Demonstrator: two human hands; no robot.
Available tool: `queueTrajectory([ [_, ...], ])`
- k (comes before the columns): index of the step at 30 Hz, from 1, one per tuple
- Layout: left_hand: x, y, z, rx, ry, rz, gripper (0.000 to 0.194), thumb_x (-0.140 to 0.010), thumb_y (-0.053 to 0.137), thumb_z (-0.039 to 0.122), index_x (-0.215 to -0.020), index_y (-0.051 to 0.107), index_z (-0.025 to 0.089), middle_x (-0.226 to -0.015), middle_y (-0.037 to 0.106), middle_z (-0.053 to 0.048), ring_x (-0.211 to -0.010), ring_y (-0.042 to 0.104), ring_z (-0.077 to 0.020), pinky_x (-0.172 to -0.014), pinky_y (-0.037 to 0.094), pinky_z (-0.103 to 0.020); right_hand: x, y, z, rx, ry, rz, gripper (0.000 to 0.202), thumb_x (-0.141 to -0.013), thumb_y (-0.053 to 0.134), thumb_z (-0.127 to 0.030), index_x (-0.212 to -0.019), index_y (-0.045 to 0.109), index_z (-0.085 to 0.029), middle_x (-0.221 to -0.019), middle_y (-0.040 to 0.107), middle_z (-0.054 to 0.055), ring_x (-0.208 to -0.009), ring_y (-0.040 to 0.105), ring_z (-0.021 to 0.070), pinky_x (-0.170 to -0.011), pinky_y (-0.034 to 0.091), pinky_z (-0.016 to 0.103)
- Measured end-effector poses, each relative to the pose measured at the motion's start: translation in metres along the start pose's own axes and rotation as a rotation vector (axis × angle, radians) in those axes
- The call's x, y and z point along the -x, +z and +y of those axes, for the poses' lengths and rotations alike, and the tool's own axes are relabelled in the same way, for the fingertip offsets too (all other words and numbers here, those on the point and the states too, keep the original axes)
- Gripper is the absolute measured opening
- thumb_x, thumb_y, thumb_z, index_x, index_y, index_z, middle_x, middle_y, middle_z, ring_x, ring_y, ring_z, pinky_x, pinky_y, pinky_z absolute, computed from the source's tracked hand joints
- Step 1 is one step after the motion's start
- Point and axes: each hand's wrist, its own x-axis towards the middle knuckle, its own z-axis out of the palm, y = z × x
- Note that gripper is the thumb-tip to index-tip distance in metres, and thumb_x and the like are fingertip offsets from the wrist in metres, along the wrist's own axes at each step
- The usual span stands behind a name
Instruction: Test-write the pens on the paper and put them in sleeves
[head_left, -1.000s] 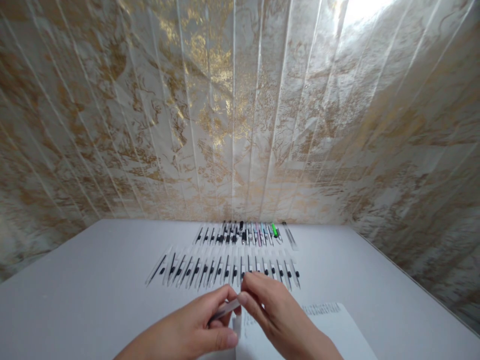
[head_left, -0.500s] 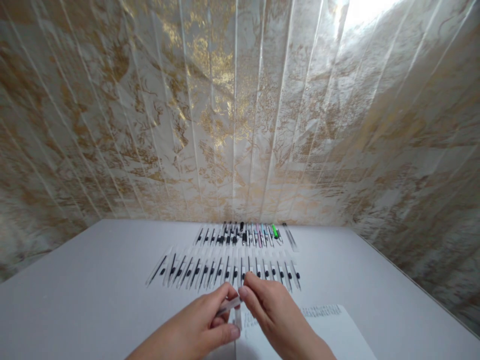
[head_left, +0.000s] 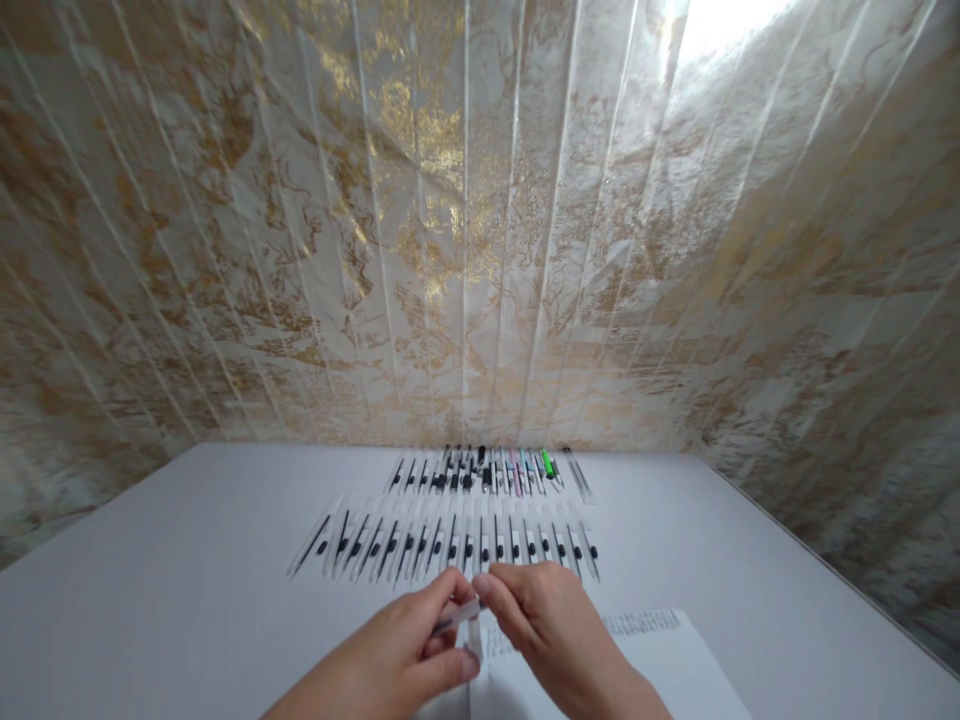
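My left hand is closed around a translucent pen with a dark core, held at a slant above the paper. A clear piece, perhaps a cap, also shows between its fingers and thumb. My right hand pinches the dark end of the same pen; its thumb and forefinger hide most of that tip. Just beyond both hands lies a row of clear pens with black grips or clips, set side by side.
A written-on sheet of paper lies under and right of my right hand. Farther back is a second row of pens, with a bright green marker near its right end. Patterned gold and silver sheeting stands behind the white table.
My right hand has shifted slightly lower, its fingers curling in closer to the pen's end. My left hand keeps its hold. The view has moved very slightly.
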Motion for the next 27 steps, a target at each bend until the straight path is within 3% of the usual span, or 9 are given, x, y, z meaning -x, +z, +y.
queueTrajectory([
  [5, 0.000, 0.000, 0.002, -0.039, -0.003, -0.014, 0.017, -0.083, 0.054, 0.025, -0.097, 0.045, 0.021, -0.072, 0.041, 0.009, -0.067, 0.039, -0.0113, -0.065, 0.033, -0.024, 0.003, -0.009, -0.002, -0.063, -0.089, -0.018, 0.026, -0.095, 0.043, -0.042, -0.079, 0.050, -0.022, -0.074, 0.059, -0.001, -0.064, 0.052, 0.0142, -0.059, 0.031, 0.022],
  [10, -0.001, 0.003, 0.000, -0.022, -0.002, 0.013, 0.021, -0.082, 0.057, 0.026, -0.099, 0.046, 0.020, -0.082, 0.044, 0.006, -0.072, 0.043, -0.0114, -0.068, 0.036, -0.023, 0.001, -0.003, 0.000, 0.017, -0.020, -0.006, 0.043, -0.098, 0.034, -0.043, -0.061, 0.040, -0.022, -0.057, 0.049, -0.003, -0.053, 0.044, 0.0131, -0.054, 0.025, 0.024],
  [15, 0.000, 0.002, 0.002, -0.055, 0.003, 0.016, 0.016, -0.083, 0.054, 0.025, -0.096, 0.045, 0.021, -0.072, 0.041, 0.009, -0.065, 0.039, -0.0107, -0.063, 0.033, -0.023, 0.003, -0.009, -0.001, -0.049, -0.087, -0.034, 0.028, -0.097, 0.040, -0.043, -0.080, 0.051, -0.022, -0.073, 0.061, 0.000, -0.064, 0.054, 0.0146, -0.059, 0.032, 0.022],
  [21, -0.003, 0.005, -0.003, -0.201, -0.032, 0.077, 0.021, -0.083, 0.054, 0.029, -0.101, 0.045, 0.021, -0.082, 0.056, 0.005, -0.068, 0.051, -0.0130, -0.066, 0.038, -0.024, -0.002, 0.001, 0.001, 0.078, -0.008, -0.039, 0.036, -0.097, 0.033, -0.038, -0.067, 0.042, -0.023, -0.060, 0.052, -0.002, -0.054, 0.047, 0.0142, -0.054, 0.026, 0.024],
  [27, 0.000, 0.007, 0.003, -0.287, -0.012, 0.131, 0.016, -0.085, 0.052, 0.028, -0.099, 0.045, 0.023, -0.094, 0.067, 0.001, -0.074, 0.061, -0.0147, -0.069, 0.040, -0.023, -0.001, -0.006, 0.001, -0.059, 0.043, -0.044, 0.046, -0.098, 0.029, -0.044, -0.060, 0.043, -0.022, -0.054, 0.051, -0.003, -0.053, 0.050, 0.0134, -0.057, 0.031, 0.023],
])
